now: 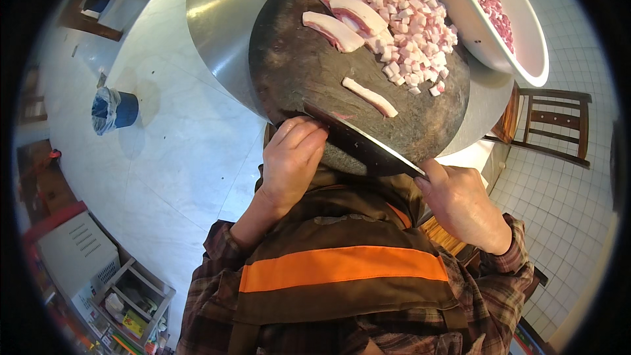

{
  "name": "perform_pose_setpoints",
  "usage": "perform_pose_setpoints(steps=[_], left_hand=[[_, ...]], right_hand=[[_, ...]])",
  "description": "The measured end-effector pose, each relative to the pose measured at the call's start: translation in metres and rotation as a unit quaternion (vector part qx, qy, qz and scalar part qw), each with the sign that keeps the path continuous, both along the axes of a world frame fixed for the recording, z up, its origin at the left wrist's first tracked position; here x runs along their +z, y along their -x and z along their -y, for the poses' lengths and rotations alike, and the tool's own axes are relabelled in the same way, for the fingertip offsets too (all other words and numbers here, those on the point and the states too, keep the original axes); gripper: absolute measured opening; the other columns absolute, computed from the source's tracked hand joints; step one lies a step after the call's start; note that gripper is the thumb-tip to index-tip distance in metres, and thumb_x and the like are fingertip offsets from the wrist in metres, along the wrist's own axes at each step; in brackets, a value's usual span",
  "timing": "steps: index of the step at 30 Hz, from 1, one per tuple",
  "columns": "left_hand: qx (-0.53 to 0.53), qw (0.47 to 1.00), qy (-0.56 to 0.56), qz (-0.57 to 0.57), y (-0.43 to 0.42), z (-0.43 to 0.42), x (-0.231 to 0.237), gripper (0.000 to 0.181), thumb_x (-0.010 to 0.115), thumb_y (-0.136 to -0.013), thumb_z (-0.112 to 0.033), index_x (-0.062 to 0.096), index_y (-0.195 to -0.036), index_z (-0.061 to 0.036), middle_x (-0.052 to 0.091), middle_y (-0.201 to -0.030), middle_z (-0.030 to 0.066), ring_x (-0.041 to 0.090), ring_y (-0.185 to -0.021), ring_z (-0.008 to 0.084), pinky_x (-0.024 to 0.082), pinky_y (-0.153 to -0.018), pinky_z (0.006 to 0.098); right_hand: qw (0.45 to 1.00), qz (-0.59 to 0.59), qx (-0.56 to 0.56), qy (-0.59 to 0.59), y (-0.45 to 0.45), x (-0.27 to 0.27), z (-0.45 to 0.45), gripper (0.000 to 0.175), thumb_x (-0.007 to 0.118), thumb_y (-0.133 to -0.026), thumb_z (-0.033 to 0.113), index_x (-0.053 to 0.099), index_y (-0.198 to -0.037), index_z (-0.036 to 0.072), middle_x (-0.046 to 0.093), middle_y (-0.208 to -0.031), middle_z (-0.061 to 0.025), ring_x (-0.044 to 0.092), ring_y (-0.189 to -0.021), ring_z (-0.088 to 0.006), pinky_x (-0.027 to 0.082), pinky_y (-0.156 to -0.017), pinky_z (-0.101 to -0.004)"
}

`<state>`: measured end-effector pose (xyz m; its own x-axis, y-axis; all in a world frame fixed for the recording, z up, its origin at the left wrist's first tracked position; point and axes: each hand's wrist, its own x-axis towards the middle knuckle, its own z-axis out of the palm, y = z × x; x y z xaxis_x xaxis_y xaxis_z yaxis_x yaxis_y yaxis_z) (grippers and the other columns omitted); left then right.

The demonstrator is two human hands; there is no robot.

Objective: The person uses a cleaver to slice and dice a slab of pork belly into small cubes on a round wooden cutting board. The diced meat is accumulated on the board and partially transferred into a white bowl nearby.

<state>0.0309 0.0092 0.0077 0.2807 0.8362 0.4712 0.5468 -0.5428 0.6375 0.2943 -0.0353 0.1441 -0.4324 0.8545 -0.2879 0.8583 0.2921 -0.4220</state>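
Observation:
In my right hand (458,202) is the handle of a cleaver (360,143), its wide dark blade slanting up to the left across the near part of a round wooden chopping block (286,69). My left hand (296,153) is curled against the blade's far end; its fingertips are hidden, so I cannot tell whether it grips anything. Beyond the blade lies a single narrow strip of pork fat (369,97). Several thicker slabs of fatty pork (333,32) rest farther back, beside a large heap of diced pork fat (414,29).
A white bowl (535,59) with chopped red meat (493,15) stands tilted at the block's right. Under the block is a round metal tabletop (217,24). A wooden chair (557,121) is on the right, and a blue lined bin (125,108) sits on the floor at left.

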Motion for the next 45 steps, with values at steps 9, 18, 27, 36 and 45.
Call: perform_pose_setpoints(steps=[9,18,27,36,45], left_hand=[[0.01,1.0,0.008,-0.023,0.001,-0.002,0.003,0.021,0.074,-0.077,0.007,0.073,-0.096,-0.0022,0.07,-0.101,0.0112,0.067,-0.095,0.0325,0.056,-0.083,0.039],[0.097,0.992,0.077,0.013,0.0,-0.008,0.004,0.015,0.072,-0.073,0.007,0.064,-0.081,-0.0035,0.068,-0.096,0.0096,0.063,-0.087,0.0299,0.053,-0.076,0.0373],[0.114,0.99,0.059,0.052,0.007,-0.022,0.007,0.015,0.069,-0.085,0.006,0.074,-0.098,-0.001,0.074,-0.102,0.0106,0.068,-0.092,0.0282,0.055,-0.082,0.0362],[-0.065,0.997,-0.006,-0.036,-0.021,-0.032,0.01,0.022,0.075,-0.08,0.002,0.072,-0.102,0.0005,0.072,-0.104,0.0124,0.065,-0.1,0.0336,0.054,-0.089,0.0414],[-0.017,0.995,0.096,0.03,-0.013,-0.054,0.023,0.023,0.066,-0.082,0.008,0.072,-0.103,0.0022,0.072,-0.1,0.0125,0.067,-0.093,0.0263,0.055,-0.082,0.034]], right_hand=[[0.987,-0.043,0.104,-0.114,0.038,-0.029,-0.032,0.022,0.065,-0.073,-0.004,0.05,-0.089,-0.005,0.063,-0.068,-0.0201,0.067,-0.061,-0.0388,0.053,-0.051,-0.0445],[0.997,0.008,0.072,0.013,0.009,-0.006,-0.018,0.025,0.066,-0.073,-0.003,0.05,-0.091,-0.008,0.061,-0.062,-0.0216,0.067,-0.06,-0.0424,0.052,-0.052,-0.0485],[0.993,0.019,0.062,-0.099,-0.023,0.001,0.027,0.017,0.065,-0.077,-0.003,0.052,-0.087,-0.004,0.058,-0.062,-0.0152,0.063,-0.055,-0.0348,0.05,-0.05,-0.0435],[0.973,-0.01,-0.097,-0.212,-0.043,-0.012,0.04,0.014,0.069,-0.084,0.0,0.056,-0.088,-0.001,0.061,-0.065,-0.014,0.063,-0.056,-0.0324,0.05,-0.051,-0.0414],[0.965,-0.052,-0.131,-0.22,-0.047,-0.05,0.021,0.015,0.065,-0.089,0.005,0.051,-0.087,0.0,0.061,-0.064,-0.0155,0.064,-0.057,-0.0373,0.051,-0.05,-0.0451]])
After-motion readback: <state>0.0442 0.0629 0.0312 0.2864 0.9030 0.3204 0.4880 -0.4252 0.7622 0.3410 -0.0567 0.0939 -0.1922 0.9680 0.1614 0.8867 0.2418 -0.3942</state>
